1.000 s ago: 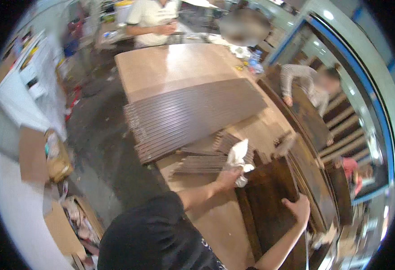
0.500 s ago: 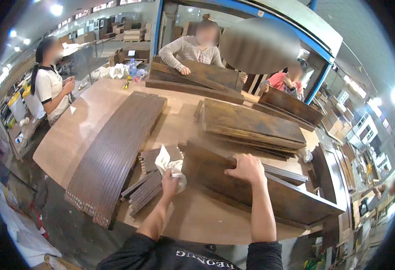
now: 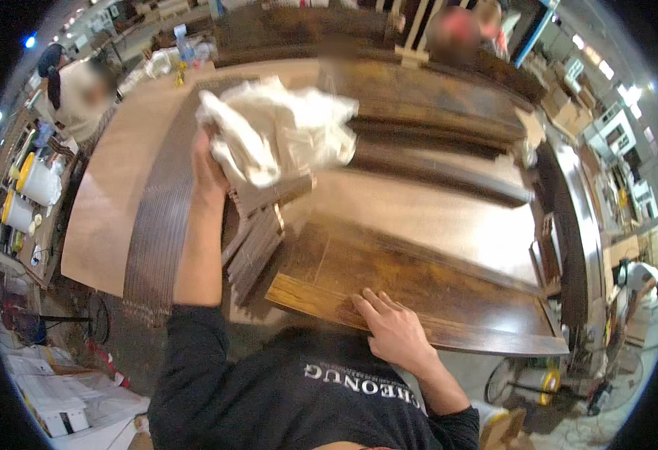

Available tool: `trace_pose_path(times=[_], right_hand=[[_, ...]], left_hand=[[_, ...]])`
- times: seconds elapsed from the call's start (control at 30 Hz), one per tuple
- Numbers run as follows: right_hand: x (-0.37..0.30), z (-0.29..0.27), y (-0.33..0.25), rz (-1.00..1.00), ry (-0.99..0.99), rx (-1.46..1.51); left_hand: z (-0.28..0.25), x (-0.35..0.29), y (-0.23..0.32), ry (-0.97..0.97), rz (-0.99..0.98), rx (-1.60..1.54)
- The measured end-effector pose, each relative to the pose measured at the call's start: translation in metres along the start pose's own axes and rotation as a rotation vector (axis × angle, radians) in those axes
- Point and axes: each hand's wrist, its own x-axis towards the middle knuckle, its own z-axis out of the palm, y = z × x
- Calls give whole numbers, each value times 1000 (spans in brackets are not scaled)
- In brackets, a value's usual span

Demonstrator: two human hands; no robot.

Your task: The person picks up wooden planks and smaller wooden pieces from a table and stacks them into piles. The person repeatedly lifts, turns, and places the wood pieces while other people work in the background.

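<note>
My left hand [image 3: 209,166] is raised over the table, closed around a bunched cream cloth [image 3: 284,131] that blurs with motion. Below the cloth lies a small stack of dark grooved strips [image 3: 258,244]. A framed brown wooden panel [image 3: 419,274], with mottled dark grain, lies face up close to my body. My right hand [image 3: 396,330] grips its near edge, fingers over the top face; the thumb is mostly hidden.
Long dark slats [image 3: 160,225] lie side by side on the left of the table [image 3: 104,225]. A stack of brown panels [image 3: 426,97] sits beyond my panel. One person [image 3: 81,97] stands at far left, another [image 3: 456,34] at far right. Buckets [image 3: 36,180] stand at left.
The panel has tipped from standing on edge to lying face up. My right hand has moved from its upper edge to the near edge. My left hand has lifted the cloth up and leftward.
</note>
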Motion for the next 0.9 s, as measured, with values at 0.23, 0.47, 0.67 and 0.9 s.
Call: trace_pose_path(times=[0.23, 0.47, 0.67, 0.9], right_hand=[[-16, 63, -17, 83, 99, -45], [-18, 76, -7, 93, 63, -66], [-12, 63, -6, 106, 70, 13], [-9, 53, -9, 144, -56, 8]], left_hand=[[72, -28, -35, -710, 389, 1253], [32, -79, -181, -1066, -107, 1469], [7, -107, -148, -1152, -221, 1258], [-2, -179, -59, -1286, -223, 1117]])
